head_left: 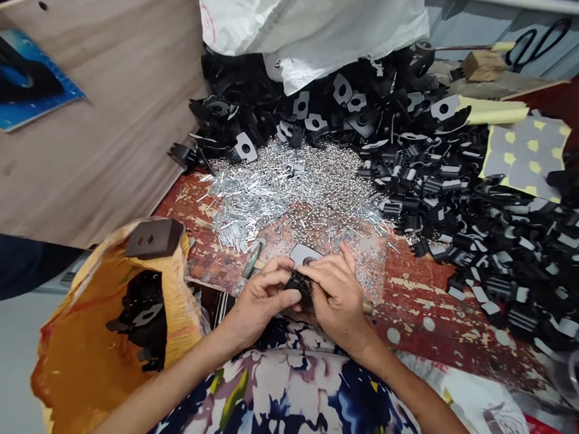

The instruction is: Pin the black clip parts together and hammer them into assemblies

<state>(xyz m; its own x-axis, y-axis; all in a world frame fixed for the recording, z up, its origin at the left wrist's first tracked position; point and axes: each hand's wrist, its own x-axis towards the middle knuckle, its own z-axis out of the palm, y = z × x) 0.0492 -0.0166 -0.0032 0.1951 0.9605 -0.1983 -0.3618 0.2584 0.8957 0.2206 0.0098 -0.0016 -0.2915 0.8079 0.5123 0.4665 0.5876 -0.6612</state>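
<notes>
Close to my body, a black plastic clip (298, 283) with a grey pad is held between both hands. My left hand (263, 302) pinches its left side with thumb and fingers. From the right, my right hand (338, 298) has its fingers closed on the same clip, covering much of it. Just beyond the hands lies a heap of shiny metal pins (248, 204), mixed on its right with small springs (340, 181). A green-ended tool (252, 261) rests on the red worn table (427, 315), partly hidden by my left hand.
Black plastic parts with grey pads (317, 122) are piled at the back, under a white sack (310, 18). More black parts (470, 218) cover the right side. An orange sack (74, 334) stands left with a dark block (155, 238) on its rim. A wooden board (103, 95) rises behind it.
</notes>
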